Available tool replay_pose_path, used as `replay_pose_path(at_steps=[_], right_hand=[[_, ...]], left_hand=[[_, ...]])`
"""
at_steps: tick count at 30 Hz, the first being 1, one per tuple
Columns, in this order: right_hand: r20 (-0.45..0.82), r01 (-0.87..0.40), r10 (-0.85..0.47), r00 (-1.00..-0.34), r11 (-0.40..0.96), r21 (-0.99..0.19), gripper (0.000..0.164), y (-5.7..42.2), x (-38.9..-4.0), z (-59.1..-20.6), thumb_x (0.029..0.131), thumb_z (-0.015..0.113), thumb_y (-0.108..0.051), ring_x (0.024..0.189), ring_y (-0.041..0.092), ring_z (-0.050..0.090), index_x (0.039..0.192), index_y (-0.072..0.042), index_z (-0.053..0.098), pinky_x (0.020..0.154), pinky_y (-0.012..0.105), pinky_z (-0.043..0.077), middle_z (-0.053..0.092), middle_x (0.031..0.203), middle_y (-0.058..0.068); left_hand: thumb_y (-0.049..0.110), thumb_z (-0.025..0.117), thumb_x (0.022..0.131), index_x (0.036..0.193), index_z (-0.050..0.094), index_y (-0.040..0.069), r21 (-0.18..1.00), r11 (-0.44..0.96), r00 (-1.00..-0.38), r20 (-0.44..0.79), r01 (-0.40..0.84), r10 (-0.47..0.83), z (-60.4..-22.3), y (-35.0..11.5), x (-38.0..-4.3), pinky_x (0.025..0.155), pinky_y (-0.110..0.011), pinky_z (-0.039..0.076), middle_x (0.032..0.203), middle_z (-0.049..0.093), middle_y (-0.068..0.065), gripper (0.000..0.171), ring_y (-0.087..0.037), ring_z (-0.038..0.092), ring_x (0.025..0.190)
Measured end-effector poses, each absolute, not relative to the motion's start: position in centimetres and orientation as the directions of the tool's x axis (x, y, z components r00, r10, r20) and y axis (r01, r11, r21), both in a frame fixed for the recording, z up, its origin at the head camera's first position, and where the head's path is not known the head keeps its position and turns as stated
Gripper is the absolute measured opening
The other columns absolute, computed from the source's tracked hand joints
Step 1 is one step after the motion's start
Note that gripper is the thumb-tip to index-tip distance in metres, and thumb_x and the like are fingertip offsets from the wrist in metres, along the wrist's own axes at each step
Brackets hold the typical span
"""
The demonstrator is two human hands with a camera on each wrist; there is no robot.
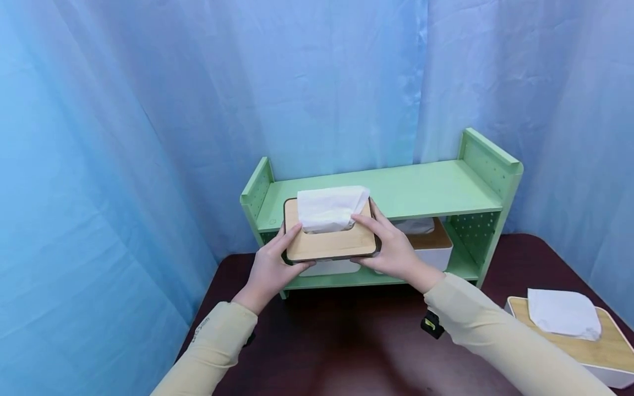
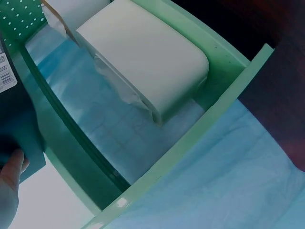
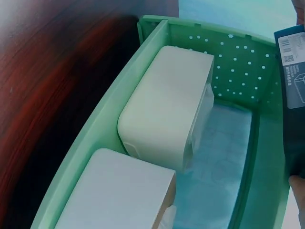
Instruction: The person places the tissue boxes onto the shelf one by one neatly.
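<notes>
Both hands hold a dark-sided tissue box (image 1: 342, 243) with a light wooden lid, a white tissue spilling from its slot. The left hand (image 1: 267, 267) grips its left end and the right hand (image 1: 393, 250) its right end, thumbs and fingers around the edges. The box is in the air before a green two-tier shelf (image 1: 421, 187), near the front edge of the upper board. A label shows on the dark box (image 3: 295, 129) in the right wrist view. The left hand's fingers (image 2: 13, 169) touch the dark box (image 2: 19, 124) in the left wrist view.
White tissue boxes (image 3: 162, 102) stand side by side on the shelf's lower tier. Another wooden-lidded tissue box (image 1: 601, 355) sits on the dark red table (image 1: 342, 335) at the right. Blue curtains (image 1: 337, 82) hang behind and at both sides. Perforated panels (image 1: 487, 157) end the shelf.
</notes>
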State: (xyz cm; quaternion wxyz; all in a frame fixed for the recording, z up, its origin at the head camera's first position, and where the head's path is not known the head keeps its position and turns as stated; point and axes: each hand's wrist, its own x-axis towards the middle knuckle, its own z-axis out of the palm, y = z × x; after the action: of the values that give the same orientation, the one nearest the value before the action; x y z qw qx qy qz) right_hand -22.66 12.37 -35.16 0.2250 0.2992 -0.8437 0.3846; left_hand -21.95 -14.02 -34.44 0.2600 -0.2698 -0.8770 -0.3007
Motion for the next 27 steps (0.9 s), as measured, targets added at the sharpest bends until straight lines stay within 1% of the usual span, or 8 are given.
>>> replay_pose_path(at_steps=[4,10,13,16,18,21,24,27], right_hand=[[0.546,-0.628,-0.331,-0.769,0.55,-0.551,0.084,12.3,-22.5,-34.4,0.066,0.086,-0.01,0.131,0.048,0.036,0.139,-0.017,0.044,0.079,0.046,0.053,0.007,0.158,0.021],[0.414,-0.556,-0.373,-0.83,0.61,-0.564,0.083,12.5,-23.2,-32.3,0.071,0.084,-0.017,0.125,0.048,0.044,0.142,-0.019,0.041,0.088,0.052,0.047,0.006,0.157,0.024],[0.343,-0.532,-0.407,-0.846,0.614,-0.583,0.085,12.6,-23.9,-31.3,0.072,0.083,-0.02,0.127,0.046,0.043,0.144,-0.02,0.039,0.088,0.052,0.046,0.005,0.157,0.023],[0.286,-0.509,-0.431,-0.856,0.601,-0.617,0.087,12.7,-24.7,-30.3,0.071,0.083,-0.021,0.133,0.045,0.036,0.145,-0.02,0.037,0.094,0.054,0.042,0.005,0.158,0.021],[0.26,-0.497,-0.443,-0.858,0.589,-0.637,0.088,12.7,-25.2,-29.8,0.072,0.083,-0.021,0.136,0.042,0.031,0.146,-0.019,0.036,0.099,0.055,0.039,0.008,0.158,0.019],[0.233,-0.484,-0.453,-0.861,0.586,-0.649,0.087,12.7,-25.9,-29.2,0.075,0.081,-0.023,0.138,0.04,0.028,0.148,-0.017,0.033,0.105,0.057,0.032,0.018,0.156,0.018],[0.19,-0.445,-0.448,-0.874,0.578,-0.684,0.085,12.8,-26.6,-28.8,0.079,0.077,-0.024,0.136,0.039,0.032,0.149,-0.017,0.03,0.105,0.055,0.034,0.025,0.154,0.017],[0.136,-0.381,-0.423,-0.896,0.573,-0.725,0.083,13.0,-27.1,-28.5,0.081,0.075,-0.024,0.133,0.04,0.037,0.15,-0.019,0.028,0.104,0.054,0.036,0.024,0.154,0.016]], left_hand=[[0.021,0.085,0.068,0.137,0.051,0.01,0.398,0.691,-0.745,0.59,0.603,0.31,-33.9,-14.1,-22.1,0.087,-0.04,0.052,0.138,0.049,-0.021,0.078,-0.036,0.046,0.128],[0.026,0.084,0.071,0.14,0.048,0.011,0.449,0.714,-0.817,0.487,0.538,0.309,-32.1,-14.4,-22.5,0.092,-0.041,0.05,0.143,0.043,-0.021,0.079,-0.034,0.047,0.128],[0.029,0.081,0.074,0.142,0.045,0.013,0.488,0.722,-0.86,0.404,0.49,0.311,-31.0,-14.5,-22.8,0.092,-0.042,0.05,0.145,0.041,-0.021,0.079,-0.033,0.047,0.128],[0.031,0.079,0.077,0.144,0.042,0.015,0.526,0.727,-0.894,0.327,0.441,0.306,-30.2,-14.7,-23.4,0.092,-0.041,0.049,0.145,0.042,-0.018,0.078,-0.031,0.047,0.128],[0.033,0.077,0.079,0.145,0.04,0.017,0.549,0.729,-0.911,0.287,0.409,0.296,-29.8,-14.7,-23.8,0.09,-0.041,0.049,0.145,0.043,-0.016,0.078,-0.03,0.049,0.127],[0.035,0.075,0.08,0.146,0.039,0.02,0.578,0.731,-0.932,0.234,0.363,0.278,-29.0,-14.7,-24.4,0.089,-0.041,0.048,0.146,0.042,-0.013,0.077,-0.029,0.049,0.125],[0.037,0.074,0.082,0.146,0.038,0.022,0.599,0.732,-0.945,0.18,0.325,0.273,-28.3,-14.7,-25.0,0.087,-0.04,0.045,0.148,0.04,-0.011,0.075,-0.028,0.047,0.126],[0.038,0.072,0.082,0.147,0.037,0.024,0.61,0.733,-0.951,0.134,0.3,0.278,-27.7,-14.7,-25.8,0.084,-0.039,0.042,0.149,0.038,-0.01,0.075,-0.026,0.046,0.124]])
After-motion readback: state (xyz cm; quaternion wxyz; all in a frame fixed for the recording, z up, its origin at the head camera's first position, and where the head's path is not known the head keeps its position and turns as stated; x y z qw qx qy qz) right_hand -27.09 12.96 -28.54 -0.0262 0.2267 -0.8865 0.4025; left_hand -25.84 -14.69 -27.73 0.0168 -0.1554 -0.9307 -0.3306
